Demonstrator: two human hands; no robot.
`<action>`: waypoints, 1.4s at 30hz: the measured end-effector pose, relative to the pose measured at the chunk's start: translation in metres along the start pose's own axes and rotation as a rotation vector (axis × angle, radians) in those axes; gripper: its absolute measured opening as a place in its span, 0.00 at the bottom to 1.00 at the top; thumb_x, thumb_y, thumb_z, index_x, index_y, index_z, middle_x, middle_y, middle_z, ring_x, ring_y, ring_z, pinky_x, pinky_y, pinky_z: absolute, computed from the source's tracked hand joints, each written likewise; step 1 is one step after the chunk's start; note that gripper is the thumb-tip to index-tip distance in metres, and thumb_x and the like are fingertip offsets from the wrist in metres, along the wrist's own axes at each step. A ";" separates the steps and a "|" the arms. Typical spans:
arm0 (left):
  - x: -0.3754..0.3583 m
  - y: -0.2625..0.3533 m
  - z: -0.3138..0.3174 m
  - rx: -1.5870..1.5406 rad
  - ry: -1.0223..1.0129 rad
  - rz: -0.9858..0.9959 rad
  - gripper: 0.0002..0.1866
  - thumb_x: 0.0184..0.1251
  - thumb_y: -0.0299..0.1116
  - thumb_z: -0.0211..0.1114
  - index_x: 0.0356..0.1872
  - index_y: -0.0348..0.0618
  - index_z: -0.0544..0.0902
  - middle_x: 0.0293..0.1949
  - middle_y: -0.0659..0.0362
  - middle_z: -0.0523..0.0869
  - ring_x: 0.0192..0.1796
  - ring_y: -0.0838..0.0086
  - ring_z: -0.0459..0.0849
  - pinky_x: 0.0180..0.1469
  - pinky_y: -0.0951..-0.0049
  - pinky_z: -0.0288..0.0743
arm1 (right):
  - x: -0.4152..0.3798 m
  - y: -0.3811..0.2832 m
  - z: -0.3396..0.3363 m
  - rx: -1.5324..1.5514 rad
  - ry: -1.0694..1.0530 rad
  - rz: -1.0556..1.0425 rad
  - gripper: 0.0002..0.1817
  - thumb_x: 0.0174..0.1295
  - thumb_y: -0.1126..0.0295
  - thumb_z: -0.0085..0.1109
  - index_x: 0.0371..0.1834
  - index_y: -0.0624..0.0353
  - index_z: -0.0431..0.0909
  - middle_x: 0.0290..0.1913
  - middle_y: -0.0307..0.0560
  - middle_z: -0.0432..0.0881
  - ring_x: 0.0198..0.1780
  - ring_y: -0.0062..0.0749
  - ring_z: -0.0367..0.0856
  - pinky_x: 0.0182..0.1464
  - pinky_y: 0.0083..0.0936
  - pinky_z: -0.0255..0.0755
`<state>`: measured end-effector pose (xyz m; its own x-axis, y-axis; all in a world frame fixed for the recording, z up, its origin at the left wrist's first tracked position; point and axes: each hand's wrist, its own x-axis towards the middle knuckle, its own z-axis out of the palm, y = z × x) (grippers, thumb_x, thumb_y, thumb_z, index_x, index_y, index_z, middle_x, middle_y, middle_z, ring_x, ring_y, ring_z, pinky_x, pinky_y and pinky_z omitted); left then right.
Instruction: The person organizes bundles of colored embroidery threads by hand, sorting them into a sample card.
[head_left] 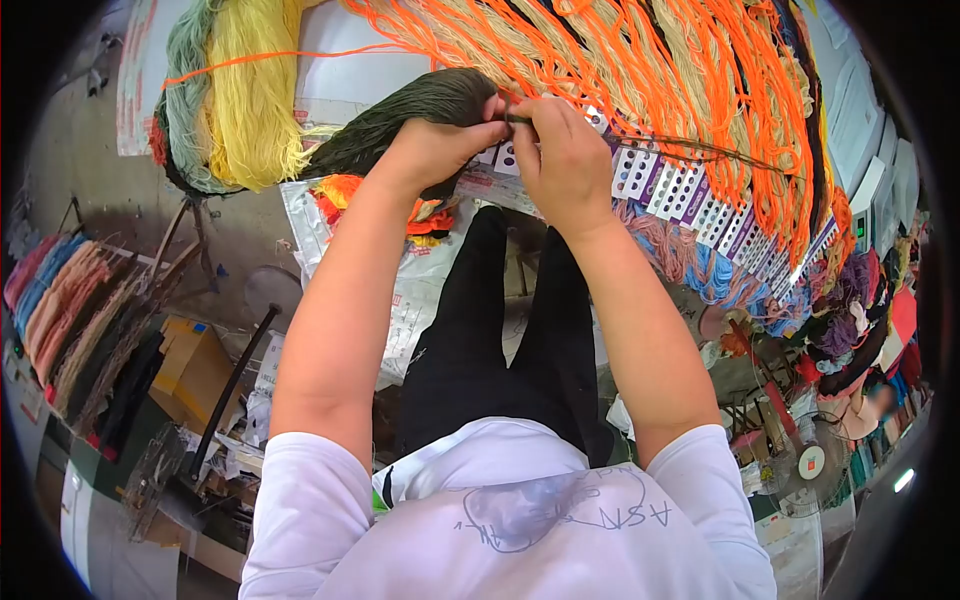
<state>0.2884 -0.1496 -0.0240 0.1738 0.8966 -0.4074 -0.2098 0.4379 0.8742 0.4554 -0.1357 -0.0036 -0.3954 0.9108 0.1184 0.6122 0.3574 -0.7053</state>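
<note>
Orange and cream yarn strands (640,60) fan across the top right. One yellow hank (250,100) and one grey-green hank (185,90) lie upper left. A dark olive hank (400,115) sits top centre, clasped by the left hand (440,145). The right hand (560,155) pinches its strands. Punched sample cards (690,195) line the right. Shirt print (590,515) is unreadable.

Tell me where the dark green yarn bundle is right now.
In the head view, the dark green yarn bundle lies top centre, gripped by the left hand, right of the yellow yarn skein.
</note>
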 end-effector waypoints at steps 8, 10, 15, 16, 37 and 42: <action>-0.038 0.106 -0.131 -0.222 0.536 0.075 0.08 0.64 0.29 0.59 0.25 0.46 0.73 0.19 0.66 0.70 0.22 0.80 0.70 0.30 0.79 0.67 | -0.007 0.031 0.013 -0.098 -0.083 0.164 0.10 0.53 0.76 0.55 0.39 0.59 0.72 0.36 0.52 0.77 0.39 0.50 0.77 0.41 0.40 0.72; -0.047 0.155 -0.157 -0.335 0.504 0.206 0.07 0.62 0.26 0.61 0.24 0.42 0.74 0.22 0.63 0.77 0.26 0.79 0.76 0.30 0.79 0.69 | -0.004 0.032 0.015 -0.106 -0.061 0.164 0.10 0.54 0.76 0.55 0.40 0.59 0.73 0.36 0.52 0.77 0.38 0.49 0.77 0.39 0.38 0.73; -0.054 0.173 -0.123 0.170 0.889 0.297 0.14 0.67 0.25 0.54 0.52 0.45 0.74 0.40 0.49 0.83 0.36 0.69 0.85 0.40 0.72 0.78 | -0.002 0.020 0.008 0.106 -0.005 0.294 0.09 0.56 0.72 0.58 0.39 0.60 0.74 0.33 0.50 0.77 0.37 0.45 0.78 0.40 0.37 0.72; -0.056 0.168 -0.094 0.107 0.811 0.294 0.14 0.67 0.25 0.53 0.53 0.43 0.75 0.42 0.50 0.84 0.37 0.68 0.85 0.37 0.72 0.79 | 0.001 0.008 0.002 0.109 0.001 0.288 0.09 0.56 0.72 0.58 0.39 0.60 0.74 0.33 0.50 0.77 0.37 0.45 0.78 0.40 0.37 0.72; -0.096 0.125 0.029 -0.454 0.046 -0.111 0.21 0.66 0.35 0.53 0.55 0.29 0.73 0.53 0.49 0.78 0.53 0.65 0.78 0.57 0.65 0.71 | 0.001 -0.104 -0.076 1.275 -0.231 0.550 0.09 0.63 0.72 0.56 0.39 0.68 0.80 0.34 0.38 0.81 0.36 0.15 0.77 0.39 0.14 0.70; -0.091 0.122 0.032 -0.416 -0.021 -0.167 0.22 0.67 0.36 0.52 0.55 0.28 0.73 0.51 0.49 0.78 0.52 0.66 0.79 0.57 0.66 0.71 | 0.003 -0.111 -0.082 1.194 -0.181 0.597 0.07 0.59 0.73 0.61 0.35 0.66 0.80 0.33 0.38 0.81 0.33 0.15 0.76 0.39 0.14 0.70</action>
<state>0.2782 -0.1802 0.1281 0.2572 0.8114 -0.5249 -0.5457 0.5702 0.6140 0.4426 -0.1560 0.1329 -0.4212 0.7899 -0.4458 -0.2084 -0.5626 -0.8000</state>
